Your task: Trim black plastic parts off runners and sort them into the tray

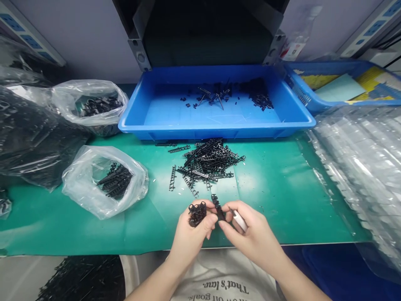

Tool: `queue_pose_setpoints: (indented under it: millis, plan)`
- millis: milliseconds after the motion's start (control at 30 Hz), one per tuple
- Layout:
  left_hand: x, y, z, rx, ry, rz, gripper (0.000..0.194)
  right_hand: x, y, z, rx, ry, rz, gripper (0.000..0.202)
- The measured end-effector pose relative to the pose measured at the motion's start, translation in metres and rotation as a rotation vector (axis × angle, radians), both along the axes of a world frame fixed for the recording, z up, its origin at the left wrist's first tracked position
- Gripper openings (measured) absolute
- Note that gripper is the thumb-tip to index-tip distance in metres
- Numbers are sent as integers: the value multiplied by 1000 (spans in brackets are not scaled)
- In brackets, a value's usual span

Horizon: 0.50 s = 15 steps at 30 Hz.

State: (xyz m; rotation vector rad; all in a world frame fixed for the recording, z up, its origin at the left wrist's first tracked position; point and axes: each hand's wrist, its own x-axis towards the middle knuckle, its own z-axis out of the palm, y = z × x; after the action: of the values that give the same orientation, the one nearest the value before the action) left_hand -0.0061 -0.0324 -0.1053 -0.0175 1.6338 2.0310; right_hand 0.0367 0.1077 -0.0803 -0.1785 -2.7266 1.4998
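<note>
My left hand [196, 230] is closed round a bunch of black plastic parts [197, 214]. Its thumb and fingertips also pinch a single black strip [216, 205], which points away from me. My right hand [247, 228] touches the near end of that strip with thumb and forefinger, and a small white-handled tool [239, 220] is held within the same hand. Beyond both hands, a loose pile of black strips [209, 159] lies on the green mat [266, 188].
A blue tray [194, 131] with black scraps stands behind the pile. Plastic bags of black parts [105, 182] [90, 102] are at the left. Clear plastic trays [360, 167] are stacked at the right, before a blue basket [305, 94]. A bin [131, 271] sits below left.
</note>
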Motion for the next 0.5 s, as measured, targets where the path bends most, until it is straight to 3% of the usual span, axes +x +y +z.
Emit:
queue_pose_setpoints:
  millis: [233,500]
  plan:
    - [2,6,9,-250,42,27,17,4,-10,2,-17,22,90,10]
    - [-1,1,9,-47,-91,-27,32,1,9,7,46,12,43,18]
